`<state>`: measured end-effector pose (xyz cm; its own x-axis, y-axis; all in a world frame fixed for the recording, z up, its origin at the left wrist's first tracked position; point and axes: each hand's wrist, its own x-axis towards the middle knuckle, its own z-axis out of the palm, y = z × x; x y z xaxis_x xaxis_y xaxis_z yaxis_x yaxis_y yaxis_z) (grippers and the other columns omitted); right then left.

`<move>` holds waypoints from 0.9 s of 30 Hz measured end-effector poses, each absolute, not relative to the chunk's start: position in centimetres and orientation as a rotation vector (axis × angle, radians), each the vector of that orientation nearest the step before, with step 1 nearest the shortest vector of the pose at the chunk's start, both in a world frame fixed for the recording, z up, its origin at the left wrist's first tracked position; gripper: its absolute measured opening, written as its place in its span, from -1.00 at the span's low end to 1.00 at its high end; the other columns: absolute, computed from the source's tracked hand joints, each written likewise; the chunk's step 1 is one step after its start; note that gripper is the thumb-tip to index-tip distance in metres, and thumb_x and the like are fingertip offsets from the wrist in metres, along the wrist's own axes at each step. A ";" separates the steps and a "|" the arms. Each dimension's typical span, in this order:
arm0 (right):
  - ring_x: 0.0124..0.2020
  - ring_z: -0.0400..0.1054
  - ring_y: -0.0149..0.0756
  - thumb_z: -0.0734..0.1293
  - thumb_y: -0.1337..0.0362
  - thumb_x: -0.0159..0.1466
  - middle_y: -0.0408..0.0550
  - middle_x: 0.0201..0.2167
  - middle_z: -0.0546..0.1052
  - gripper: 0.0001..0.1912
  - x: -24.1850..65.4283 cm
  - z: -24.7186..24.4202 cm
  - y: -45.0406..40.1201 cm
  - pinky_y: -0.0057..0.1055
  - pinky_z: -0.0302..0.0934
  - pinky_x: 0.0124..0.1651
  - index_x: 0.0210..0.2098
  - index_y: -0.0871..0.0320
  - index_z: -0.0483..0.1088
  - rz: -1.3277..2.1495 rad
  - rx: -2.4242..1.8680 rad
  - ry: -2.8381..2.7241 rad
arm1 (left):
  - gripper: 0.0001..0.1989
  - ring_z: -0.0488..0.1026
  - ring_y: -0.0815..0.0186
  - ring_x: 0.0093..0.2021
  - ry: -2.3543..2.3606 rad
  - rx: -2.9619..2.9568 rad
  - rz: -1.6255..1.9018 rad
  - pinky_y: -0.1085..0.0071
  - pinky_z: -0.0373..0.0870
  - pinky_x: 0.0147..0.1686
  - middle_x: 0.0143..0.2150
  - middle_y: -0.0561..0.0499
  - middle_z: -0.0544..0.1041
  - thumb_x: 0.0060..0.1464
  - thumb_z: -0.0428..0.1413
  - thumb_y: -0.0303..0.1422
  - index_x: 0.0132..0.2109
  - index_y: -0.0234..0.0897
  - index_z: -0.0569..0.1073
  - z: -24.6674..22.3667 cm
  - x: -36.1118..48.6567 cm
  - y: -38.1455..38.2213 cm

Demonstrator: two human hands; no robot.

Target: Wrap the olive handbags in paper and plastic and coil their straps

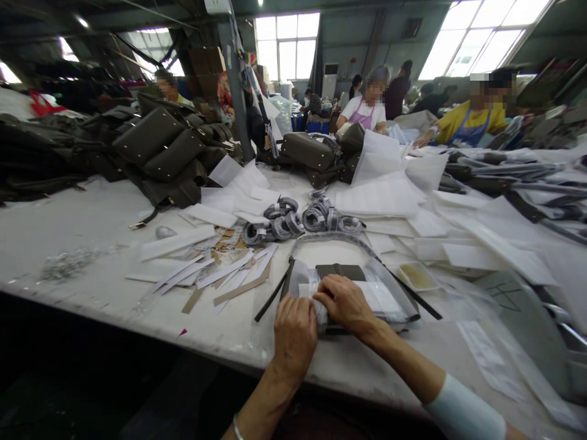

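A dark handbag (338, 271) lies on the table in front of me, with white sheets (373, 298) and clear plastic film (321, 313) over its front. Its handle (337, 236) is wrapped in plastic and arches away from me, with a loose dark strap end on either side. At the bag's near left corner, my left hand (296, 333) is closed with curled fingers on the film. Just right of it, my right hand (343, 304) bends over the bag, fingers closed on the same film. The two hands almost touch, and their fingertips are partly hidden.
Wrapped strap coils (316, 217) lie beyond the bag. Paper and card strips (238, 269) are scattered to the left, near small metal parts (66, 264). Dark bags (160, 146) are heaped at the back left. White foam sheets (380, 194) spread behind; a small tray (418, 277) sits right. Co-workers (477, 122) are across the table.
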<state>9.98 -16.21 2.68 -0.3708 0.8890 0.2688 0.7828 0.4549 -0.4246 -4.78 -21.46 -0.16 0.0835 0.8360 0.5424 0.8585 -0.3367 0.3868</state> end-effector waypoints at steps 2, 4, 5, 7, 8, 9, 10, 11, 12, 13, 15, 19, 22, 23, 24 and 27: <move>-0.34 0.31 -0.31 0.39 0.31 0.26 -0.13 -0.40 0.46 -0.85 9.8 2.5 -16.2 -0.40 0.06 -0.22 -0.43 0.15 0.38 0.330 -1.467 -2.275 | -0.86 0.47 0.28 -0.34 -1.825 -2.272 -1.156 0.14 0.39 0.06 -0.41 0.06 0.44 0.20 -0.04 -0.55 -0.27 -0.26 0.35 -0.3 -4.9 -21.4; -0.31 0.32 -0.29 0.37 0.31 0.28 -0.12 -0.39 0.47 -0.87 9.6 2.6 -16.2 -0.39 0.07 -0.21 -0.41 0.15 0.39 0.338 -1.535 -2.307 | -0.86 0.48 0.27 -0.32 -1.807 -2.281 -1.161 0.14 0.40 0.06 -0.40 0.05 0.45 0.19 -0.04 -0.56 -0.24 -0.25 0.35 -0.4 -5.0 -21.3; -0.30 0.33 -0.29 0.36 0.31 0.28 -0.11 -0.38 0.48 -0.88 9.6 2.7 -16.2 -0.39 0.07 -0.20 -0.40 0.15 0.40 0.341 -1.564 -2.324 | -0.85 0.48 0.27 -0.32 -1.771 -2.300 -1.140 0.14 0.40 0.05 -0.40 0.05 0.45 0.19 -0.04 -0.56 -0.24 -0.24 0.36 -0.3 -5.1 -21.4; -0.27 0.34 -0.28 0.34 0.30 0.30 -0.09 -0.35 0.49 -0.90 9.4 2.9 -16.2 -0.40 0.07 -0.19 -0.37 0.14 0.42 0.356 -1.612 -2.364 | -0.82 0.47 0.28 -0.33 -1.676 -2.349 -1.069 0.11 0.38 0.09 -0.41 0.06 0.45 0.21 -0.06 -0.57 -0.23 -0.23 0.38 0.0 -5.1 -21.5; -0.25 0.35 -0.27 0.33 0.30 0.30 -0.08 -0.34 0.50 -0.90 9.3 3.1 -16.2 -0.40 0.08 -0.19 -0.36 0.14 0.43 0.370 -1.632 -2.383 | -0.81 0.47 0.29 -0.33 -1.627 -2.371 -1.039 0.09 0.35 0.12 -0.41 0.06 0.45 0.22 -0.06 -0.56 -0.23 -0.23 0.39 0.2 -5.2 -21.7; -0.24 0.36 -0.27 0.32 0.30 0.31 -0.07 -0.33 0.51 -0.90 9.3 3.2 -16.1 -0.40 0.08 -0.18 -0.35 0.14 0.43 0.387 -1.652 -2.400 | -0.81 0.48 0.29 -0.30 -1.579 -2.386 -1.023 0.07 0.31 0.16 -0.39 0.05 0.46 0.23 -0.06 -0.55 -0.23 -0.23 0.41 0.4 -5.2 -21.8; -0.23 0.37 -0.26 0.31 0.29 0.31 -0.06 -0.32 0.51 -0.89 9.2 3.3 -16.0 -0.40 0.09 -0.18 -0.34 0.14 0.44 0.405 -1.671 -2.412 | -0.82 0.50 0.28 -0.24 -1.528 -2.394 -1.023 0.05 0.26 0.20 -0.33 0.02 0.49 0.24 -0.05 -0.53 -0.22 -0.24 0.42 0.6 -5.1 -22.0; -0.22 0.37 -0.26 0.29 0.29 0.32 -0.05 -0.31 0.52 -0.88 9.1 3.5 -15.9 -0.41 0.09 -0.18 -0.33 0.14 0.44 0.421 -1.688 -2.420 | -0.84 0.50 0.26 -0.15 -1.476 -2.401 -1.034 0.05 0.22 0.24 -0.25 -0.02 0.53 0.25 -0.04 -0.50 -0.19 -0.25 0.43 0.8 -5.1 -22.2; -0.21 0.38 -0.26 0.28 0.29 0.32 -0.04 -0.30 0.53 -0.87 9.1 3.6 -15.8 -0.41 0.09 -0.18 -0.33 0.14 0.45 0.436 -1.704 -2.420 | -0.84 0.49 0.24 -0.05 -1.422 -2.414 -1.048 0.06 0.20 0.26 -0.15 -0.07 0.54 0.26 -0.03 -0.48 -0.14 -0.26 0.44 0.9 -5.1 -22.4; -0.20 0.38 -0.26 0.28 0.29 0.32 -0.03 -0.29 0.53 -0.87 9.1 3.7 -15.7 -0.42 0.09 -0.18 -0.33 0.14 0.45 0.454 -1.715 -2.415 | -0.83 0.47 0.23 0.03 -1.375 -2.429 -1.056 0.07 0.19 0.26 -0.06 -0.10 0.54 0.27 -0.03 -0.46 -0.08 -0.28 0.44 0.9 -5.1 -22.6; -0.19 0.39 -0.25 0.28 0.28 0.30 -0.03 -0.28 0.54 -0.87 9.0 3.9 -15.6 -0.43 0.09 -0.20 -0.32 0.14 0.46 0.503 -1.729 -2.399 | -0.77 0.44 0.21 0.08 -1.327 -2.470 -1.023 0.09 0.23 0.24 0.02 -0.12 0.53 0.29 -0.03 -0.42 0.03 -0.32 0.41 0.7 -5.2 -22.9; -0.24 0.40 -0.29 0.34 0.28 0.24 -0.07 -0.31 0.55 -0.92 8.9 4.5 -15.2 -0.45 0.07 -0.27 -0.36 0.13 0.48 0.594 -1.737 -2.367 | -0.69 0.44 0.17 0.09 -1.382 -2.485 -0.911 0.07 0.27 0.18 0.05 -0.10 0.53 0.28 -0.01 -0.39 0.14 -0.33 0.36 -0.4 -5.4 -23.5; -0.31 0.40 -0.31 0.38 0.27 0.19 -0.11 -0.36 0.55 -0.92 8.9 4.7 -14.8 -0.46 0.05 -0.33 -0.41 0.12 0.47 0.628 -1.743 -2.323 | -0.66 0.43 0.13 0.11 -1.445 -2.462 -0.865 0.03 0.28 0.16 0.07 -0.10 0.52 0.25 0.05 -0.36 0.14 -0.30 0.36 -0.9 -5.3 -23.7; -0.32 0.40 -0.31 0.40 0.26 0.17 -0.11 -0.38 0.55 -0.91 8.9 4.7 -14.6 -0.46 0.04 -0.34 -0.43 0.12 0.46 0.635 -1.747 -2.297 | -0.66 0.43 0.11 0.11 -1.468 -2.456 -0.847 0.01 0.29 0.16 0.06 -0.10 0.52 0.23 0.08 -0.36 0.14 -0.29 0.36 -0.9 -5.2 -23.8; -0.32 0.40 -0.31 0.41 0.25 0.16 -0.11 -0.39 0.55 -0.90 8.9 4.6 -14.4 -0.46 0.05 -0.34 -0.44 0.13 0.46 0.637 -1.749 -2.270 | -0.65 0.43 0.11 0.11 -1.497 -2.450 -0.825 0.00 0.29 0.15 0.06 -0.10 0.52 0.22 0.10 -0.36 0.14 -0.28 0.37 -1.0 -5.1 -23.8; -0.33 0.39 -0.34 0.40 0.25 0.18 -0.13 -0.39 0.55 -0.90 9.5 4.9 -14.3 -0.48 0.12 -0.30 -0.42 0.14 0.44 0.640 -1.698 -2.171 | -0.62 0.43 0.10 0.11 -1.558 -2.441 -0.766 -0.02 0.31 0.14 0.04 -0.09 0.52 0.17 0.15 -0.39 0.14 -0.25 0.37 -0.8 -5.0 -23.8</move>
<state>9.55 -14.30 4.87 -0.2485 0.9682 -0.0291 0.8294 0.1971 -0.5228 -4.99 -23.75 -0.84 0.3320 0.8057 0.4905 0.8804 -0.4514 0.1456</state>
